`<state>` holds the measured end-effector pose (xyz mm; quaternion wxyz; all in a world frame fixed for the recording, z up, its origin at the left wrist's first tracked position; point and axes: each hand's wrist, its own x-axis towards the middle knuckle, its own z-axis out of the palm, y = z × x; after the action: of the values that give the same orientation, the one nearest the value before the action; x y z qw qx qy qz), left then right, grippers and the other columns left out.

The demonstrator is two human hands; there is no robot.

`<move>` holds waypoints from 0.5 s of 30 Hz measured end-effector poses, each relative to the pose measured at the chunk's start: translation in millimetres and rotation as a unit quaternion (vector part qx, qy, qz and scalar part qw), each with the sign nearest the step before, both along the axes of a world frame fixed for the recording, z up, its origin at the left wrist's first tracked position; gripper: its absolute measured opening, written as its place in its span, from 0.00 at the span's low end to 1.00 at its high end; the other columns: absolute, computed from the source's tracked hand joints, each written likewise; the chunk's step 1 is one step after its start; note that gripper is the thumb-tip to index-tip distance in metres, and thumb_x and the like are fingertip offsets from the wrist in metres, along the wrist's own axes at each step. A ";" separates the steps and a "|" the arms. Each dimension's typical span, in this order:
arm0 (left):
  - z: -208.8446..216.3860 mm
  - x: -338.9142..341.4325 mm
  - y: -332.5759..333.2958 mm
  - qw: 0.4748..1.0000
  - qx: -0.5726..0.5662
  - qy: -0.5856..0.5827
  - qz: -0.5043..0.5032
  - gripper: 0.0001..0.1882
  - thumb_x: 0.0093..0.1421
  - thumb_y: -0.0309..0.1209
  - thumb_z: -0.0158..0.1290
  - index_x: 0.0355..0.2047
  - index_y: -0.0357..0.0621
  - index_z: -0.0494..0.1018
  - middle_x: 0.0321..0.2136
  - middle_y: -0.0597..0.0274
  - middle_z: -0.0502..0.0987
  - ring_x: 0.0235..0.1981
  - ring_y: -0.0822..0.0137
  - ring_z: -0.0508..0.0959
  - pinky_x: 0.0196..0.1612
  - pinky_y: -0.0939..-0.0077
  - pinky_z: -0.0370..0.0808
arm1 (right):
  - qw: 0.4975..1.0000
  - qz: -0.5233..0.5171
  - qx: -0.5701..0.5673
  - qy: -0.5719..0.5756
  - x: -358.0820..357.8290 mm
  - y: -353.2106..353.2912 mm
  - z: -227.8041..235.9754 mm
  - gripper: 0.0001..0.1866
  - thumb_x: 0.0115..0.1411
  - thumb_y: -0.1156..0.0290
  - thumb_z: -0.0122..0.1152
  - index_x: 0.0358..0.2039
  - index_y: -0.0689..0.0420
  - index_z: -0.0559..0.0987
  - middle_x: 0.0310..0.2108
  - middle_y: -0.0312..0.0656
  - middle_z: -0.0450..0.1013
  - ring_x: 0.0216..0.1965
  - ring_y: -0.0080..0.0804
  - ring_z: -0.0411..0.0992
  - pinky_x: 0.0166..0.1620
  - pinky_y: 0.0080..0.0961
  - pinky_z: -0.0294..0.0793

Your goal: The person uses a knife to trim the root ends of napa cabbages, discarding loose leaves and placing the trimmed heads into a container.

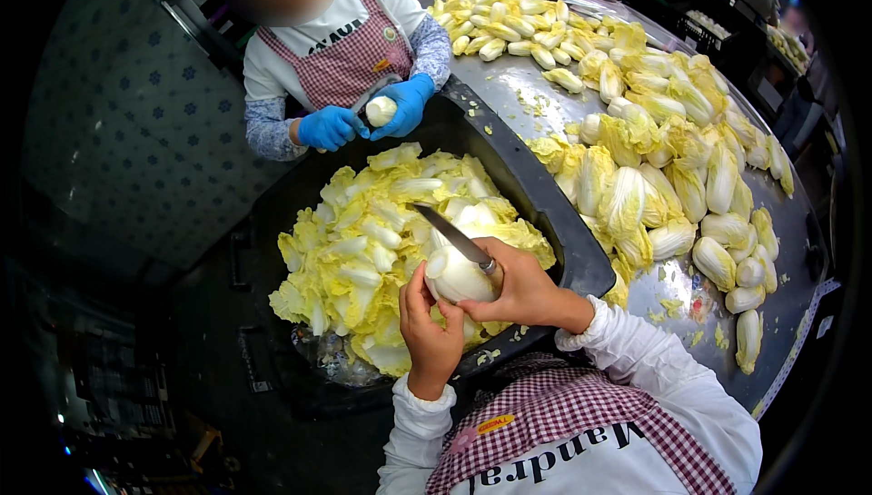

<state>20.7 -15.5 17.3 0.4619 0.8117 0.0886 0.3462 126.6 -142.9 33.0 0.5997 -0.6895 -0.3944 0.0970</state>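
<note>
Here the left hand (429,331) cups a pale cabbage core (459,279) from below, fingers wrapped around it, held over the near rim of the black bin (563,222). The right hand (524,291) is closed on the handle of a knife (454,236), its blade lying across the top of the core. The bin is already heaped with trimmed yellow leaves (363,250), so much trimming looks done. Plenty seems left, though: many whole cabbages (672,177) lie piled on the metal table (509,86) (a co-worker's blue-gloved hands (368,118) hold another piece opposite).
</note>
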 end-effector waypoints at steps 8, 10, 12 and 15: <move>-6.0 -1.8 3.3 0.973 -0.216 0.000 -0.082 0.26 0.57 0.15 0.43 0.58 0.35 0.59 0.48 0.53 0.68 0.49 0.64 0.72 0.53 0.72 0.69 | 0.999 0.045 -0.011 0.013 5.3 -0.7 7.7 0.33 0.37 0.60 0.74 0.43 0.64 0.74 0.36 0.50 0.74 0.39 0.42 0.74 0.43 0.30 0.72; -5.0 -4.9 3.2 0.960 -0.250 0.020 -0.120 0.27 0.58 0.14 0.42 0.59 0.36 0.56 0.50 0.53 0.67 0.51 0.66 0.70 0.55 0.72 0.67 | 0.998 0.052 -0.021 0.037 6.4 -3.8 6.3 0.33 0.36 0.59 0.75 0.41 0.64 0.75 0.35 0.49 0.74 0.38 0.42 0.74 0.42 0.30 0.72; -5.7 -11.2 5.9 0.960 -0.230 0.044 -0.153 0.30 0.57 0.13 0.43 0.60 0.38 0.53 0.53 0.52 0.65 0.53 0.66 0.69 0.57 0.72 0.64 | 0.997 0.061 -0.041 -0.003 4.8 -5.9 8.9 0.34 0.35 0.58 0.75 0.42 0.64 0.75 0.35 0.49 0.74 0.37 0.41 0.74 0.42 0.30 0.72; 1.4 -16.2 8.7 0.930 -0.304 0.041 -0.201 0.33 0.55 0.11 0.45 0.61 0.39 0.51 0.54 0.53 0.64 0.54 0.67 0.68 0.57 0.73 0.65 | 0.995 0.074 -0.051 -0.039 4.4 -6.7 13.9 0.34 0.34 0.57 0.75 0.42 0.63 0.75 0.34 0.48 0.74 0.36 0.41 0.74 0.41 0.29 0.72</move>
<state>4.5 -6.8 18.7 0.7421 0.6472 0.0436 0.1689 130.9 -149.6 46.9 0.5394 -0.6912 -0.4619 0.1341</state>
